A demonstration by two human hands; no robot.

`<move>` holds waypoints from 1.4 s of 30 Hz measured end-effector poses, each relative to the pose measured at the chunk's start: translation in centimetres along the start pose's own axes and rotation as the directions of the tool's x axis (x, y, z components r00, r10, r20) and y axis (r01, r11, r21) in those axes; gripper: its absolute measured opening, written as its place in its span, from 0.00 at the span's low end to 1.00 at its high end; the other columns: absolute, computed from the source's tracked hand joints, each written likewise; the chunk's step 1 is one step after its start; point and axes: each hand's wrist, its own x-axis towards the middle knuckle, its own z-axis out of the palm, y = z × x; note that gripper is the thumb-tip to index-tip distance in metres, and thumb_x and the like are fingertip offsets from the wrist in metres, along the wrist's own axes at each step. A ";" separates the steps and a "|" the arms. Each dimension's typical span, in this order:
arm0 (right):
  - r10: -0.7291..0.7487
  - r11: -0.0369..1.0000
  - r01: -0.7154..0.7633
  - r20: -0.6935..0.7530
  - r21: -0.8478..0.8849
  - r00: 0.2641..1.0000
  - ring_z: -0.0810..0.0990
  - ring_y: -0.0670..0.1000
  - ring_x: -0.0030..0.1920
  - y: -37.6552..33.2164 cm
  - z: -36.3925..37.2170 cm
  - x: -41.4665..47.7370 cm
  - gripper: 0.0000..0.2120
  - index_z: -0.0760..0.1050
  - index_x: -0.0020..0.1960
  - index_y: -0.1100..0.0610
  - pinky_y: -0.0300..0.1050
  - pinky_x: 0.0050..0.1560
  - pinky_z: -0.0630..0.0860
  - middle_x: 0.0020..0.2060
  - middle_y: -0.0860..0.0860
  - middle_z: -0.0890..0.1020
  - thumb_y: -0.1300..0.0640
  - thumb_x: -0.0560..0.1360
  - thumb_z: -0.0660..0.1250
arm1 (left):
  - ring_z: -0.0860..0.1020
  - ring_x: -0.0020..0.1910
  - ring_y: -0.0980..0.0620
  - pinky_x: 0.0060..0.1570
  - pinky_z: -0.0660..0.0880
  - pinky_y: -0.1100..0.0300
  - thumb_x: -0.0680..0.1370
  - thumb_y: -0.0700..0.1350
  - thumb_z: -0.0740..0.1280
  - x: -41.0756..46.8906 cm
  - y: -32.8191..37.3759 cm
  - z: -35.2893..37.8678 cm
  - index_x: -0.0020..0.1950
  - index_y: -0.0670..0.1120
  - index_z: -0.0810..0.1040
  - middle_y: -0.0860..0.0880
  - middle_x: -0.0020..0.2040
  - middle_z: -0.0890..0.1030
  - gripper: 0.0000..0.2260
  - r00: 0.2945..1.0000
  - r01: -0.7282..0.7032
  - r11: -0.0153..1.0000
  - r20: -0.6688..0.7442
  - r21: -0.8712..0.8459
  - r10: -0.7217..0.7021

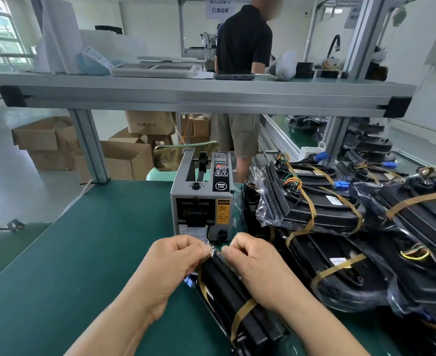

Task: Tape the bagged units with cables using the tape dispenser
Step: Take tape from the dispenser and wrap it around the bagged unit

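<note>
The green matte worktop (83, 253) lies wide and bare to the left of the hands. Its left edge runs diagonally up to an aluminium post. To the right there is little room, as stacked goods crowd close beside the right forearm.

Nearest, a long black unit in a clear plastic bag (227, 291) lies on the worktop, pointing away from the person. An amber tape band (242, 309) wraps across its near half. At its far end the left hand (176, 255) and the right hand (250, 258) meet. Each grip is curled tight, with thumb and fingertips pinching the crinkled, glossy mouth of the bag between them.

Just beyond the hands stands a grey box-shaped tape dispenser (201, 201). It has a dark slot in its front, a yellow caution label and a black control panel on top.

To its right is a pile of bagged black units (340, 227), shiny with film and strapped with amber bands. Coloured wires and blue connectors show at their ends.

Farther off, an aluminium shelf (186, 93) spans the view. Behind it a person in a black shirt (242, 39) stands, facing away. Brown cardboard boxes (45, 142) sit on the pale floor at left.
</note>
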 end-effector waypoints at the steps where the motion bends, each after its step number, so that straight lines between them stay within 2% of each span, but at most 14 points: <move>1: 0.001 1.000 -0.001 0.005 -0.005 1.000 0.71 0.43 0.34 -0.2 0.1 -0.1 0.14 0.71 0.37 0.51 0.40 0.36 0.67 0.32 0.45 0.75 0.48 0.79 0.64 | 0.68 0.25 0.59 0.28 0.67 0.71 0.74 0.42 0.72 -0.4 0.0 0.0 0.33 0.44 0.82 0.53 0.28 0.73 0.09 1.000 -0.001 1.000 -0.004 0.016 0.001; 3: 0.006 1.000 -0.006 0.017 -0.012 1.000 0.71 0.43 0.35 -0.4 0.3 -0.2 0.14 0.71 0.37 0.51 0.40 0.37 0.67 0.33 0.45 0.75 0.48 0.79 0.63 | 0.70 0.23 0.62 0.26 0.66 0.73 0.74 0.40 0.72 -0.8 0.0 0.1 0.30 0.47 0.81 0.56 0.25 0.74 0.12 1.000 0.008 1.000 -0.014 0.022 -0.007; 7: 0.017 1.000 -0.016 0.029 -0.020 0.999 0.72 0.44 0.37 -0.7 0.3 -0.3 0.13 0.72 0.39 0.53 0.40 0.38 0.69 0.35 0.45 0.76 0.49 0.81 0.61 | 0.69 0.24 0.63 0.32 0.67 0.66 0.72 0.40 0.74 -1.1 0.1 0.3 0.32 0.45 0.83 0.54 0.28 0.78 0.08 0.999 0.036 0.999 -0.019 0.037 -0.035; 10: 0.020 1.000 -0.019 0.035 -0.022 0.999 0.72 0.44 0.37 -0.7 0.3 -0.3 0.13 0.72 0.40 0.53 0.41 0.39 0.70 0.36 0.46 0.76 0.48 0.81 0.61 | 0.69 0.23 0.63 0.28 0.67 0.72 0.72 0.40 0.74 -1.1 -0.2 0.4 0.34 0.40 0.83 0.54 0.28 0.77 0.07 0.999 0.034 0.999 -0.033 0.030 -0.033; 13: 0.018 1.000 -0.017 0.030 -0.024 0.999 0.72 0.45 0.37 -0.7 0.4 -0.3 0.13 0.72 0.40 0.53 0.41 0.39 0.70 0.35 0.46 0.76 0.48 0.81 0.61 | 0.72 0.27 0.62 0.29 0.68 0.75 0.71 0.40 0.75 -1.2 -0.3 0.5 0.34 0.40 0.82 0.52 0.29 0.79 0.07 0.998 0.026 0.999 -0.055 0.039 -0.023; 17: 0.013 1.000 -0.013 0.010 -0.013 1.000 0.72 0.44 0.36 -0.6 0.7 -0.2 0.14 0.71 0.37 0.51 0.41 0.38 0.70 0.34 0.45 0.75 0.49 0.80 0.62 | 0.76 0.29 0.62 0.30 0.70 0.76 0.72 0.40 0.75 -1.3 -0.5 0.8 0.33 0.43 0.84 0.49 0.32 0.83 0.07 0.994 0.022 0.999 -0.105 0.036 -0.018; 20: 0.005 1.000 -0.005 -0.002 -0.012 1.000 0.72 0.45 0.37 -0.5 0.8 -0.2 0.14 0.70 0.36 0.51 0.45 0.41 0.72 0.34 0.46 0.76 0.49 0.80 0.63 | 0.78 0.30 0.65 0.30 0.69 0.77 0.72 0.41 0.75 -1.4 -0.7 0.8 0.33 0.45 0.84 0.51 0.33 0.84 0.08 0.992 0.019 0.999 -0.125 0.047 -0.013; 26: -0.012 0.999 0.012 -0.012 -0.035 1.000 0.73 0.46 0.38 -0.6 0.9 -0.1 0.14 0.70 0.37 0.52 0.48 0.44 0.73 0.34 0.47 0.76 0.49 0.80 0.63 | 0.76 0.28 0.64 0.29 0.69 0.76 0.72 0.41 0.75 -1.5 -0.7 1.0 0.31 0.47 0.83 0.53 0.30 0.81 0.09 0.990 0.007 0.995 -0.142 0.096 0.007; 32: 0.000 0.999 0.000 -0.014 -0.038 1.000 0.72 0.47 0.37 -0.6 0.6 -0.1 0.14 0.71 0.38 0.54 0.48 0.42 0.72 0.33 0.48 0.76 0.49 0.80 0.63 | 0.71 0.26 0.61 0.30 0.70 0.67 0.71 0.46 0.76 -1.5 -1.0 1.4 0.33 0.52 0.83 0.56 0.26 0.76 0.07 0.985 -0.008 0.986 -0.166 0.168 0.036; 36: -0.021 0.999 0.020 -0.013 -0.048 1.000 0.72 0.47 0.36 -0.6 0.6 -0.1 0.14 0.72 0.40 0.56 0.47 0.41 0.72 0.34 0.48 0.76 0.49 0.79 0.63 | 0.68 0.25 0.59 0.29 0.67 0.66 0.71 0.48 0.76 -1.6 -1.3 1.4 0.33 0.53 0.83 0.56 0.25 0.73 0.07 0.984 -0.024 0.982 -0.168 0.188 0.056; 42: -0.025 0.999 0.025 -0.016 -0.041 1.000 0.72 0.46 0.36 -0.5 0.7 -0.1 0.13 0.72 0.38 0.54 0.48 0.40 0.73 0.33 0.47 0.76 0.49 0.79 0.64 | 0.65 0.23 0.58 0.30 0.65 0.62 0.69 0.52 0.77 -1.2 -1.6 0.9 0.33 0.53 0.82 0.57 0.23 0.70 0.08 0.984 -0.019 0.971 -0.170 0.240 0.061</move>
